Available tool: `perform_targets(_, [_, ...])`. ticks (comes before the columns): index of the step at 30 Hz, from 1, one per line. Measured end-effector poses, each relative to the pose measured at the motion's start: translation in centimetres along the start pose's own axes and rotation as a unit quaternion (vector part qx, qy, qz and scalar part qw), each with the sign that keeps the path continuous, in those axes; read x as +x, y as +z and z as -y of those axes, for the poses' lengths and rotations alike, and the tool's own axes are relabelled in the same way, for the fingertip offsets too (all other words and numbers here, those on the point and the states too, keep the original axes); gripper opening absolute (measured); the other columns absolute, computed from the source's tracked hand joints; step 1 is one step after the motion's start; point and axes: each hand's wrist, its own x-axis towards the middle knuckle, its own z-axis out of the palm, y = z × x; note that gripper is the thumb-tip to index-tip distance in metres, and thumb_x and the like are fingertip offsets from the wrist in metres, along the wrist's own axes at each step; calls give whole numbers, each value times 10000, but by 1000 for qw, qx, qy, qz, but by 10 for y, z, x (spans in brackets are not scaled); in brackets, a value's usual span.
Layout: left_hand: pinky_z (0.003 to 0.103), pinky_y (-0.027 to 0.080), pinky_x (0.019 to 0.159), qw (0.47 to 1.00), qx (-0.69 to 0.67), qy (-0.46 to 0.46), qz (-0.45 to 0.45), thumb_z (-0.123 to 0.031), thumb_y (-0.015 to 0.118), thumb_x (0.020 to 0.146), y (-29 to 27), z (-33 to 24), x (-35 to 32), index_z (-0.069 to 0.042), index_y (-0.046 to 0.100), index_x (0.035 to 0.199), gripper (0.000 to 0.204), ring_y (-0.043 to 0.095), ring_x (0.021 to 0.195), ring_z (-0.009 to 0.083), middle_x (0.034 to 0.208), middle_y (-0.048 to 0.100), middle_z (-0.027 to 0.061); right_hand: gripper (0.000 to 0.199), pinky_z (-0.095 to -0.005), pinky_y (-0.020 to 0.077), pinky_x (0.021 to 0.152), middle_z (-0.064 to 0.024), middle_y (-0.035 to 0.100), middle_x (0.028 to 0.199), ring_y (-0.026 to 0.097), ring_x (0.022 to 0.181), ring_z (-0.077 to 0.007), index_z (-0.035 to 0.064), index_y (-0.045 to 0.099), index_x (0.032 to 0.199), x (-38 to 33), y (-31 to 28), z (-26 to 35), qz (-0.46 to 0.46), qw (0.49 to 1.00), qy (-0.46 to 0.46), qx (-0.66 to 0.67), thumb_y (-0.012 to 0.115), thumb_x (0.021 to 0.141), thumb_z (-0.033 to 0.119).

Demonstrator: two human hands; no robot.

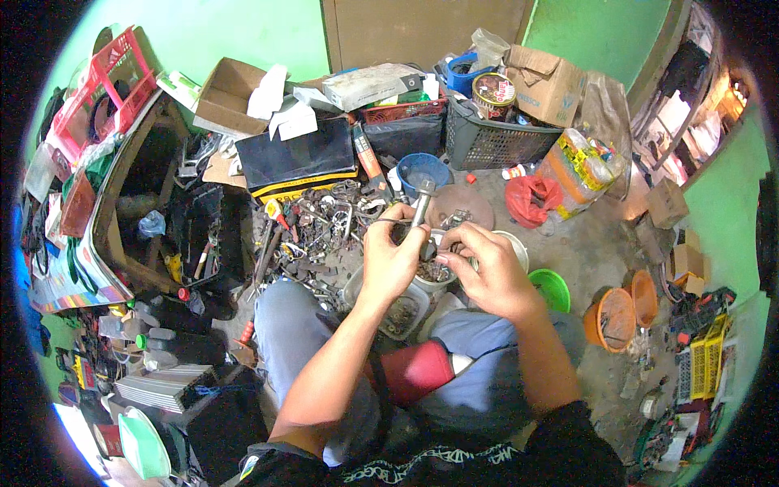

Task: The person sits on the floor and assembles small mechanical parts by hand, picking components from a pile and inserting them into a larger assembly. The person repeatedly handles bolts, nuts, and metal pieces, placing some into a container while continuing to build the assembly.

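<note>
Closed around a long metal bolt (420, 209), my left hand (391, 264) is raised in front of me, the wide bolt head pointing up and away. My right hand (493, 274) is close by on the right, its thumb and fingers pinched together; whatever they hold is too small to make out. Just below and between the hands is a white tub (436, 281) of small metal parts, partly covered by my fingers. A clear plastic container (403, 315) of small hardware lies below my left wrist.
Scattered tools and metal parts (320, 231) cover the floor to the left. Beyond the hands stand a blue bucket (423, 169) and a grey basket (503, 142). A green bowl (552, 288), an orange bucket (610, 321) and a red plastic bag (533, 200) are at right.
</note>
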Motion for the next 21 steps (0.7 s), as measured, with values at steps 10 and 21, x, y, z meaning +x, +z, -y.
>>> perform_targets(10, [421, 483, 639, 948, 176, 233, -126, -103, 679, 680, -8, -2, 9, 20, 590, 789, 187, 595, 677, 336, 759, 567, 168, 158, -382, 526, 685, -171, 640, 855, 663, 770, -274, -34, 568, 1023, 39, 9, -39, 144, 985, 14, 95, 596, 925, 87])
perform_targets(21, [208, 308, 317, 935, -271, -121, -193, -299, 524, 882, -79, -6, 30, -97, 504, 911, 205, 569, 512, 146, 660, 543, 30, 197, -314, 528, 664, -109, 674, 764, 654, 710, -159, -13, 650, 905, 27, 20, -169, 244, 958, 152, -6, 757, 822, 130])
